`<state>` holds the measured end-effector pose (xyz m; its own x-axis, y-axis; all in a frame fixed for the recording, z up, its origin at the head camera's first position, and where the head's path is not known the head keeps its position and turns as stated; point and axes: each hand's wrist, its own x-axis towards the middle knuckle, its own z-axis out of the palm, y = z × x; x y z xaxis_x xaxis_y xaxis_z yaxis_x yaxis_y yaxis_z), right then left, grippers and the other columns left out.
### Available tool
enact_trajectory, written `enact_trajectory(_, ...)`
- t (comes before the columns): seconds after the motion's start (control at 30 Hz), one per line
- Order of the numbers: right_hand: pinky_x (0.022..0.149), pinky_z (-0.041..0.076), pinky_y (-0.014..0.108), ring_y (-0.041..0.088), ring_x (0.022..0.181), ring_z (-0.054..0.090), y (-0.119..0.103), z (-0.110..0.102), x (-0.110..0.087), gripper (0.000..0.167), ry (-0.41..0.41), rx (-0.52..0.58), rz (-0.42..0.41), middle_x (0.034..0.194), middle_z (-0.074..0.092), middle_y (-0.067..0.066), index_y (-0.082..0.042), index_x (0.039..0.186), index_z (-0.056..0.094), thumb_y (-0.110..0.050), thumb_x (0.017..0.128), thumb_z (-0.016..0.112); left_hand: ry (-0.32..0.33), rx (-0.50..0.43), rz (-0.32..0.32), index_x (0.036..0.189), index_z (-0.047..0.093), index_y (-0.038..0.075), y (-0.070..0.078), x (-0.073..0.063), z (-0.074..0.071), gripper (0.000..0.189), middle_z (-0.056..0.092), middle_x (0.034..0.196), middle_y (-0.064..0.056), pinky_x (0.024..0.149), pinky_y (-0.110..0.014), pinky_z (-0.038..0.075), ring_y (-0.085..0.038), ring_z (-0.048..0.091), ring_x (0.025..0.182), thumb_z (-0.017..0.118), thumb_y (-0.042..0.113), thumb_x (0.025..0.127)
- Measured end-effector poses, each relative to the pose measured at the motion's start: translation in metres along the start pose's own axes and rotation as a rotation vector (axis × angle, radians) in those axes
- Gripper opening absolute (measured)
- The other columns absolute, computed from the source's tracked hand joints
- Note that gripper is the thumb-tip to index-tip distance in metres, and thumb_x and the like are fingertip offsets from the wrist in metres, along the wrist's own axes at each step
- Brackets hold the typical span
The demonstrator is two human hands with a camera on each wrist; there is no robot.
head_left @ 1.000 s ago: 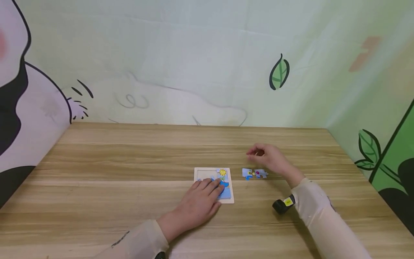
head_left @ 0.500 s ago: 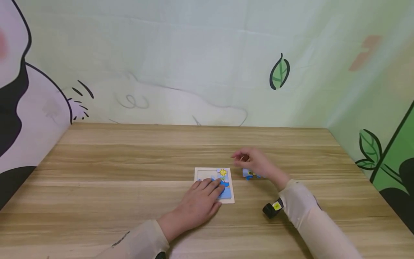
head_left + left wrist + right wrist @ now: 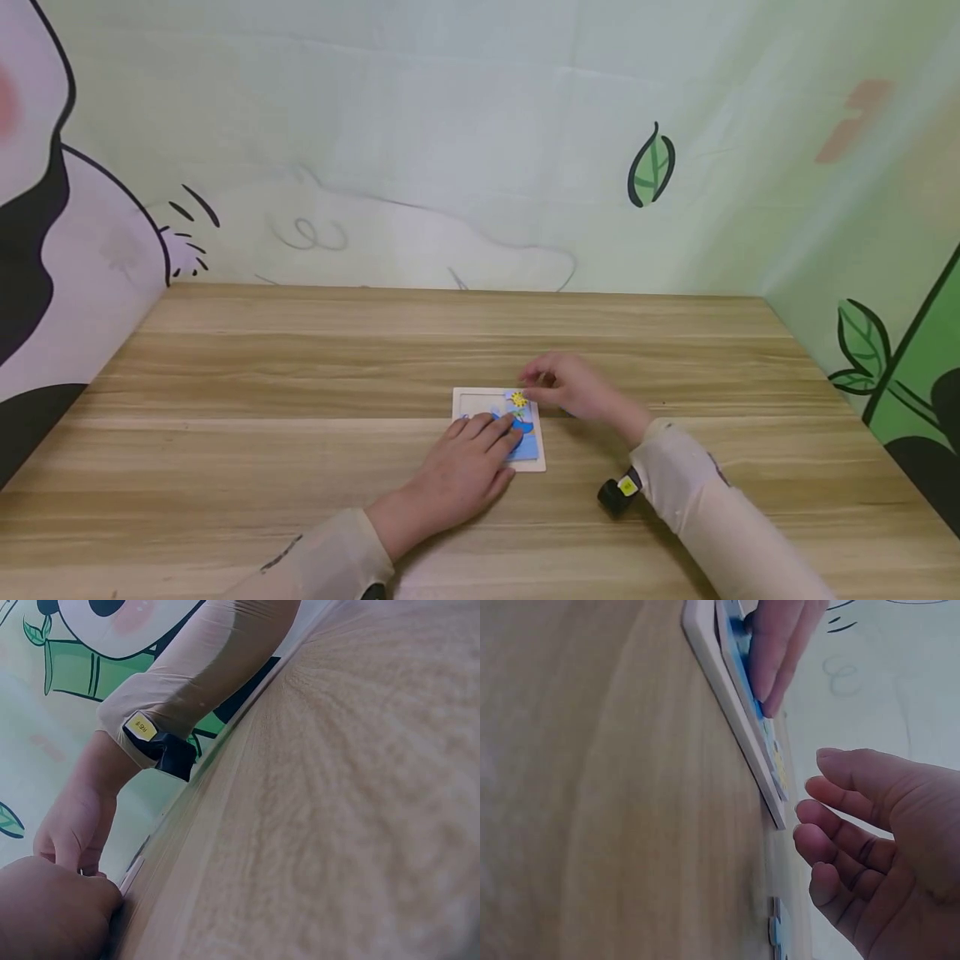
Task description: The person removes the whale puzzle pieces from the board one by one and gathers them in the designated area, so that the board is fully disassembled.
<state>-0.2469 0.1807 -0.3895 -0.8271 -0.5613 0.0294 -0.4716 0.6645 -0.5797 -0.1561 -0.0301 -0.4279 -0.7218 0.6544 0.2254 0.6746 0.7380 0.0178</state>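
Note:
A small jigsaw puzzle tray [image 3: 536, 467] with a pale wooden frame lies on the table. Blue pieces and a yellow sun piece [image 3: 518, 399] line its right side; part of its upper left shows bare backing. My left hand [image 3: 457, 479] rests flat across the tray, hiding its lower left. At the tray's upper right corner hovers my right hand [image 3: 573, 385], fingers loosely bent and nothing held. In the right wrist view, the pieces sit slightly above the frame's edge, and a loose jigsaw piece [image 3: 778, 930] lies beneath my right hand.
The wood-grain table [image 3: 262, 400] extends on all sides of the tray. A printed cloth wall [image 3: 450, 167] stands along its back edge, with more printed cloth at the sides. A black wrist camera [image 3: 618, 496] hangs below my right forearm.
My right hand has moved left and slightly nearer, from above the loose pieces to the tray's upper right corner, now covering nearly all of those pieces. My left hand has stayed on the tray.

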Motion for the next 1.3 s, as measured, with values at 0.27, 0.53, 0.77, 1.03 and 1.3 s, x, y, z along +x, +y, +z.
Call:
enact_trajectory(0.27, 0.071, 0.047, 0.022, 0.012, 0.083, 0.054, -0.003, 0.007, 0.0, 0.018, -0.033, -0.019, 0.015, 0.099, 0.063, 0.007, -0.005, 0.106, 0.07, -0.015, 0.092, 0.064, -0.018, 0.018, -0.003, 0.14, 0.051, 0.017, 0.002, 0.001, -0.001, 0.048, 0.049, 0.146, -0.001, 0.106, -0.042, 0.041, -0.02, 0.045, 0.13, 0.049, 0.04, 0.097)
enact_trajectory(0.53, 0.072, 0.046, 0.023, 0.013, 0.084, 0.054, -0.006, 0.008, -0.003, 0.018, -0.026, -0.045, 0.007, 0.101, 0.062, 0.008, -0.005, 0.107, 0.07, -0.014, 0.092, 0.064, -0.03, 0.038, -0.002, 0.14, 0.05, 0.017, 0.003, 0.0, -0.002, 0.048, 0.048, 0.146, 0.0, 0.106, -0.041, 0.041, -0.02, 0.045, 0.13, 0.048, 0.04, 0.098)
enact_trajectory(0.77, 0.075, 0.047, 0.026, 0.015, 0.086, 0.056, -0.009, 0.009, -0.005, 0.018, -0.001, -0.117, -0.024, 0.101, 0.062, 0.008, -0.006, 0.106, 0.071, -0.014, 0.091, 0.064, -0.019, 0.037, 0.0, 0.14, 0.051, 0.016, 0.003, 0.0, -0.002, 0.049, 0.049, 0.146, -0.001, 0.105, -0.041, 0.041, -0.021, 0.045, 0.13, 0.048, 0.04, 0.098)
enact_trajectory(1.03, 0.069, 0.045, 0.022, 0.012, 0.08, 0.054, -0.016, 0.009, -0.004, 0.018, 0.009, -0.157, -0.008, 0.098, 0.063, 0.007, -0.004, 0.106, 0.067, -0.012, 0.09, 0.065, 0.009, 0.035, -0.002, 0.139, 0.052, 0.016, 0.002, -0.001, -0.002, 0.048, 0.05, 0.145, -0.002, 0.105, -0.041, 0.042, -0.021, 0.046, 0.129, 0.049, 0.04, 0.097)
enact_trajectory(1.3, 0.071, 0.048, 0.023, 0.012, 0.081, 0.057, -0.016, 0.008, 0.002, 0.019, -0.02, -0.127, 0.025, 0.096, 0.065, 0.005, -0.005, 0.103, 0.065, -0.012, 0.086, 0.07, 0.019, 0.026, -0.002, 0.138, 0.053, 0.015, 0.002, 0.0, -0.001, 0.047, 0.051, 0.143, -0.002, 0.103, -0.041, 0.042, -0.021, 0.047, 0.128, 0.05, 0.039, 0.097)
